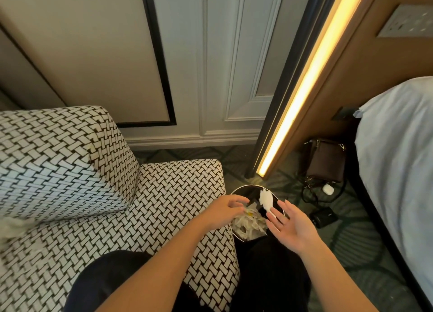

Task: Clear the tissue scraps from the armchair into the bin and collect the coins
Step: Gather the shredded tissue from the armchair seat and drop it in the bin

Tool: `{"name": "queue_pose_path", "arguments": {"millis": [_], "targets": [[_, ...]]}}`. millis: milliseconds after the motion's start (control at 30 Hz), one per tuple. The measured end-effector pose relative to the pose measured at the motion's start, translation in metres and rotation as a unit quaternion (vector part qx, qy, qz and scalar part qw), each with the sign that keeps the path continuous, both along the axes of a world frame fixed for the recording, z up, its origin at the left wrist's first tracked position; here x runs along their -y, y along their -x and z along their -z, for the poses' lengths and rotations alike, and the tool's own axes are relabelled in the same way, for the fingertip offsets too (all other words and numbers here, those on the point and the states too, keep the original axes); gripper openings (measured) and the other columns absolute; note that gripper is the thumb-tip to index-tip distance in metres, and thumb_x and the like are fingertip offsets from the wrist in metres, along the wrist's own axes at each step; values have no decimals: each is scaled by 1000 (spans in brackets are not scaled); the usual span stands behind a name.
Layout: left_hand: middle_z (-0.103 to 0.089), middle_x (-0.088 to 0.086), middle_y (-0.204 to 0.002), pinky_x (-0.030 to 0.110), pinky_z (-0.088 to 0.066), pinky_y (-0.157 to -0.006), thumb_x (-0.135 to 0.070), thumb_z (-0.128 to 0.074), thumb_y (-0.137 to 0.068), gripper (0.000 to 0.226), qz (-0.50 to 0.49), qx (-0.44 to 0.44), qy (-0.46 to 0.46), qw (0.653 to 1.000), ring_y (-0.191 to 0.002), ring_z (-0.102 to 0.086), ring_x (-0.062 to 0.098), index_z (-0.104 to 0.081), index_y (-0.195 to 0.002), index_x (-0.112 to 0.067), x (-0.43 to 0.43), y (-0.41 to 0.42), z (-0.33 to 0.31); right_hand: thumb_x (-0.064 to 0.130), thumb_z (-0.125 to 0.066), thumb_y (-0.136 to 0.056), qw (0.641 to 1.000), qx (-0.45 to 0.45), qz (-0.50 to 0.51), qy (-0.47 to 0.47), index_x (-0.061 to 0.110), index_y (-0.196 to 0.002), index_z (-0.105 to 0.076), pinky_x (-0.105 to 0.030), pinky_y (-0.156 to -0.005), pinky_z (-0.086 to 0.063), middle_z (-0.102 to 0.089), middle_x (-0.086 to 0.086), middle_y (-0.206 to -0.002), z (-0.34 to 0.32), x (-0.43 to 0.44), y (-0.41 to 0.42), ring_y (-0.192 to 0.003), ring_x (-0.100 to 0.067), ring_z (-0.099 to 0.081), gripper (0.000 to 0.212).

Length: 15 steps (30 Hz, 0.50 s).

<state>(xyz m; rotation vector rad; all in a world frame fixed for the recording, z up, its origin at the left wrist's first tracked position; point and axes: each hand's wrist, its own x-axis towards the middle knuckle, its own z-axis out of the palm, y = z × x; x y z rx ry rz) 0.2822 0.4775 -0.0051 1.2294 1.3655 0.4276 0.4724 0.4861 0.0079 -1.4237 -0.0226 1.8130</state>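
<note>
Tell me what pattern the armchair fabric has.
The armchair has a black-and-white basket-weave pattern, shown best in the head view.

head cam | steep downward, forward | close over bin beside armchair

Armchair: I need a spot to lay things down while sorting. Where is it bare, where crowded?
Bare: the seat between the backrest and the bin. Crowded: the bin, full of scraps under the left hand and right hand, and the carpet beyond, with a brown bag and cables.
</note>
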Motion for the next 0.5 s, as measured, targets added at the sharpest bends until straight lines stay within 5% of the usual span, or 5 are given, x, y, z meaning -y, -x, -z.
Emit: {"name": "queue_pose_path", "arguments": {"millis": [500], "targets": [[-53,-8,-130,25,-36,-88,-36,-46,-96,29,-82,-32,-66,994,-117,-50,8,-54,-124,-35,36,57,-42,22,-39,-100,990,43,-87,-98,9,-133,-47,-37,-103,-38,-55,-11,-130,-48,5,32,-119,-26,-52,36]]}}
